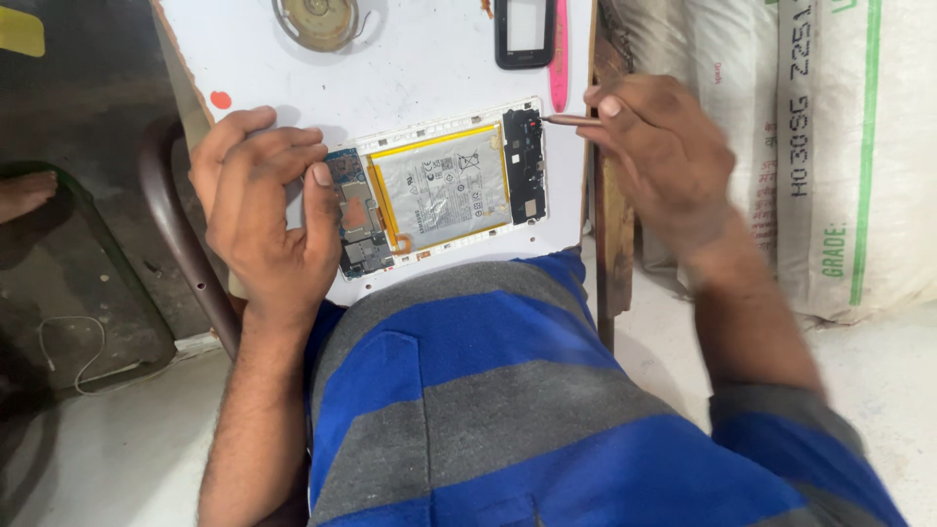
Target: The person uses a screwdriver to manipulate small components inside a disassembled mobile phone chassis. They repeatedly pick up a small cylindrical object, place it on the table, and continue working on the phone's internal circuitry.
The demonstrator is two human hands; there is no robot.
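Opened tablet (pixel 439 190) beside black frame (pixel 524 32)

A black phone frame (pixel 524 33), a pink tool (pixel 558 59) and white sacks (pixel 830 146) lie nearby.

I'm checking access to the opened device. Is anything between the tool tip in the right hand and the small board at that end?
Nothing visible. The right hand holds a thin tool whose tip meets the dark small board at the tablet's edge. The left hand rests on the opposite end.
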